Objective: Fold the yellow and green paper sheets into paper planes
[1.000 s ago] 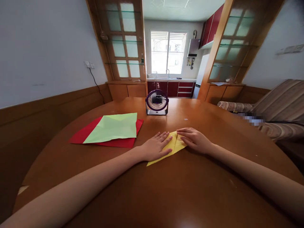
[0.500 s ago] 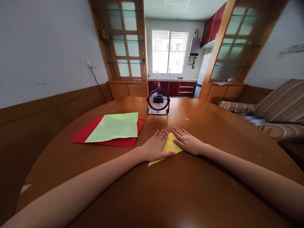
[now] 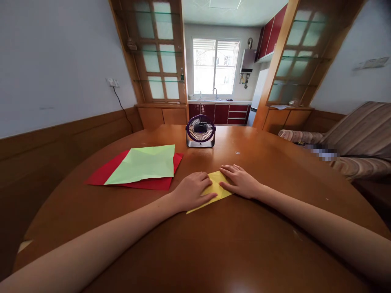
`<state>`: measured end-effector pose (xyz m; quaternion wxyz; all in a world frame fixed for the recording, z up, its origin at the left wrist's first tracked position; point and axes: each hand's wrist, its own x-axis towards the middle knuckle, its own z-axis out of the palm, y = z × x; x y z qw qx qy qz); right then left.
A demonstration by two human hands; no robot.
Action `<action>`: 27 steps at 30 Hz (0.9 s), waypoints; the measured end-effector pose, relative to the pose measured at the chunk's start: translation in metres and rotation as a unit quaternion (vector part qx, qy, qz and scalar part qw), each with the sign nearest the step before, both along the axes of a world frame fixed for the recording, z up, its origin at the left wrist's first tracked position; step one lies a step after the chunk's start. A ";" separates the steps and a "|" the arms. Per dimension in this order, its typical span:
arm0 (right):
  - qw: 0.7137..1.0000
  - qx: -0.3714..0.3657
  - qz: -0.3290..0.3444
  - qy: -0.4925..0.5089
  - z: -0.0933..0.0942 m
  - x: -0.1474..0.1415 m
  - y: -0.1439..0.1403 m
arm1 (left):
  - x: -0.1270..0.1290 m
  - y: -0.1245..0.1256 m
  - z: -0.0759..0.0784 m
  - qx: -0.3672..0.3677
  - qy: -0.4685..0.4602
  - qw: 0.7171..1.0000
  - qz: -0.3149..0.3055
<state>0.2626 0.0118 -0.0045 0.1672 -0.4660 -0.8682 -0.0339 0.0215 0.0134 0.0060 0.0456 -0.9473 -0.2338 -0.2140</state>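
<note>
A folded yellow paper (image 3: 214, 187) lies flat on the round wooden table (image 3: 214, 252), in the middle of the view. My left hand (image 3: 191, 191) rests on its left part with the fingers curled down onto it. My right hand (image 3: 241, 182) presses on its right part, fingers bent and pointing left. The two hands almost meet over the paper, and much of it is hidden under them. Only a yellow strip between the hands and a pointed corner at the lower left show.
A light green sheet (image 3: 143, 164) lies on a red sheet (image 3: 100, 176) at the table's left. A small purple desk fan (image 3: 200, 131) stands at the far middle. A striped sofa (image 3: 360, 142) is to the right, wood-panelled wall to the left.
Both hands have drawn closer together on the yellow paper and their fingers have gone from flat to curled. Less of the paper shows between them.
</note>
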 end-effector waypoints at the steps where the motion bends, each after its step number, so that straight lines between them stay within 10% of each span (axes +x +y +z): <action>1: 1.000 0.012 0.007 -0.005 0.003 0.000 0.000 | -0.001 0.000 -0.001 0.000 -0.004 1.000 -0.011; 17: 0.990 -0.121 -0.032 -0.058 0.059 -0.019 0.034 | -0.001 0.004 -0.006 -0.019 -0.069 0.996 -0.047; 27: 0.977 -0.202 -0.063 -0.001 0.054 -0.006 0.054 | 0.001 0.004 -0.002 -0.038 -0.015 0.999 -0.030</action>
